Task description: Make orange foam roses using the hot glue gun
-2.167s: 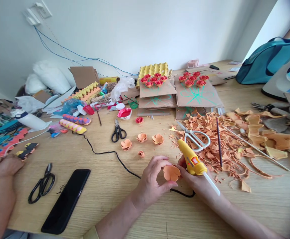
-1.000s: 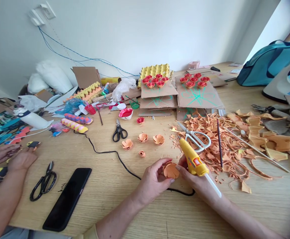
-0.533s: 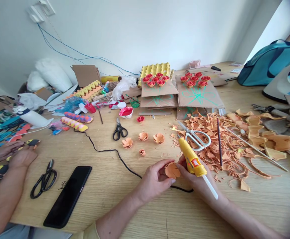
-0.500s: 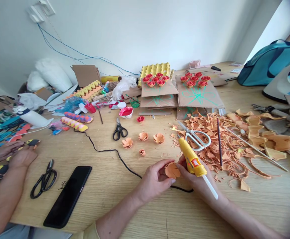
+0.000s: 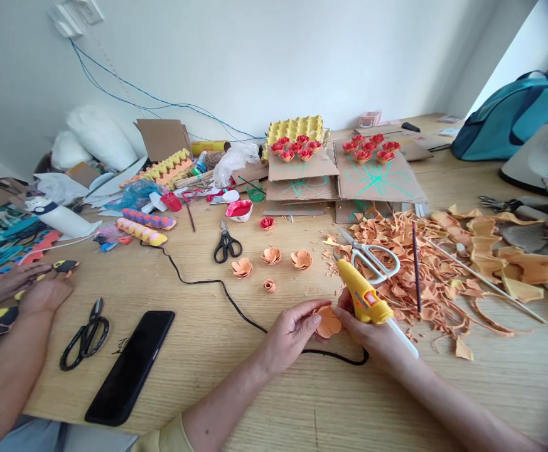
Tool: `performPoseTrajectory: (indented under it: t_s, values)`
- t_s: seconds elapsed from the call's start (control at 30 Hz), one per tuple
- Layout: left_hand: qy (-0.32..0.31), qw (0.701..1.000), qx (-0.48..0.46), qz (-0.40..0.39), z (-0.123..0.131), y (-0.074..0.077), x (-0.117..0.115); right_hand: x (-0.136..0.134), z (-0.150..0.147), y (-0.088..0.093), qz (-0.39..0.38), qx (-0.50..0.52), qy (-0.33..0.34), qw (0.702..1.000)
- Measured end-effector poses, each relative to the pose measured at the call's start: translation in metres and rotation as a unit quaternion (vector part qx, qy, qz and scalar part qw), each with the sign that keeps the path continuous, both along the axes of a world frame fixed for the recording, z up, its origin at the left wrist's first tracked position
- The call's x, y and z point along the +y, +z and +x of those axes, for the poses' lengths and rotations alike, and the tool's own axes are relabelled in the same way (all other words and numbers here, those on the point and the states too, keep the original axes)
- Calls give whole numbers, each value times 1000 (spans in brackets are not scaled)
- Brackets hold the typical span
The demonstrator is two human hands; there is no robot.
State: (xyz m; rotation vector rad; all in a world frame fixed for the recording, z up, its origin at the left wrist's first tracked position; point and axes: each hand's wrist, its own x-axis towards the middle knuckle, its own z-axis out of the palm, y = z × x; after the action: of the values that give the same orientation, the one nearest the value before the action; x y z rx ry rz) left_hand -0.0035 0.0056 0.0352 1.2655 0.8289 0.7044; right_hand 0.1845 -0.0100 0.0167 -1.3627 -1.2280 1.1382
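Left hand (image 5: pixel 289 334) pinching orange petal cup (image 5: pixel 329 322) above worktop (image 5: pixel 255 408); right hand (image 5: pixel 366 333) touching cup's other side, also gripping yellow hot-glue gun (image 5: pixel 361 292), nozzle toward far edge. Three orange flowers (image 5: pixel 272 255) and small orange rosebud (image 5: pixel 269 285) beyond hands. Orange scraps (image 5: pixel 419 279) heaped to right, white-handled scissors (image 5: pixel 376 263) at heap's left side. Smartphone (image 5: pixel 130 370) near worktop's near edge, black scissors (image 5: pixel 85 339) beside it. Red roses (image 5: pixel 297 149) on cardboard (image 5: pixel 302 168) toward far edge. Co-worker's hands (image 5: pixel 45 294) at left.

Head view, forward (and down), near
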Motion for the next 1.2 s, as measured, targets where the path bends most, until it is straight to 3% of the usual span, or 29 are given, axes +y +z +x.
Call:
performPoseTrajectory:
  t_s: [0.13,0.27,0.43,0.8,0.97,1.2]
  values:
    - [6,1000,23,15,1,-1,1,-1,-1,1,-9,-2,10,1000]
    - [26,999,42,-9,1,-3,1,-3,-2,14,-19,10,37,999]
    - [53,993,105,25,-1,-2,0,-5,-2,24,-23,26,46,998]
    - [50,994,93,34,-4,-7,0,-5,-3,19,-54,12,69,996]
    - [54,995,78,33,-4,-1,-1,-4,-1,11,-47,39,60,996]
    - [53,991,93,76,-5,6,0,-2,-2,18,-32,18,34,999]
